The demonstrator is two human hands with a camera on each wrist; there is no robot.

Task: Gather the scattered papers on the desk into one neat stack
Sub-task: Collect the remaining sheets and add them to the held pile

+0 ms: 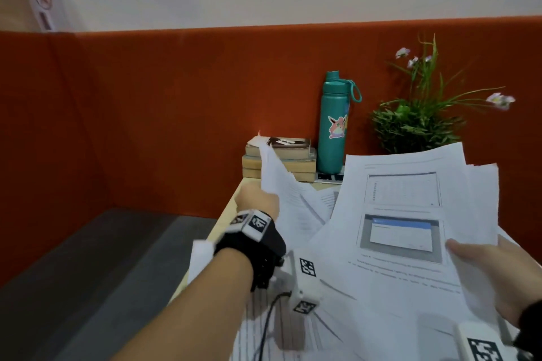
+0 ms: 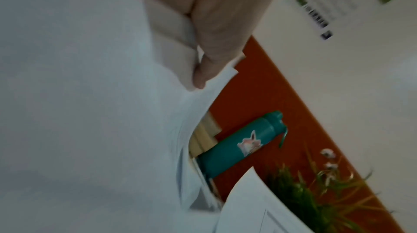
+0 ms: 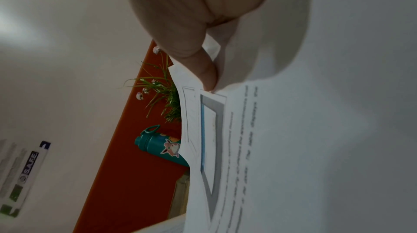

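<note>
My left hand (image 1: 258,198) pinches one sheaf (image 1: 281,184), my right hand (image 1: 495,272) grips the printed pages (image 1: 401,214); I should slide both together, then tap edges square on the counter (image 1: 234,205).

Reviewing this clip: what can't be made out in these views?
- Left hand fingers: head view, behind its papers.
- Right hand: head view, cut off by the edge.
- Printed text on the top sheet: blurred.
- Desk: mostly under paper.

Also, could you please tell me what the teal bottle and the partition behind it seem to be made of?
Teal bottle: probably powder-coated metal, going by its matte, even surface; its lid looks like plastic. Orange partition: seemingly fabric-covered panel, with dull, soft texture and no shine.
</note>
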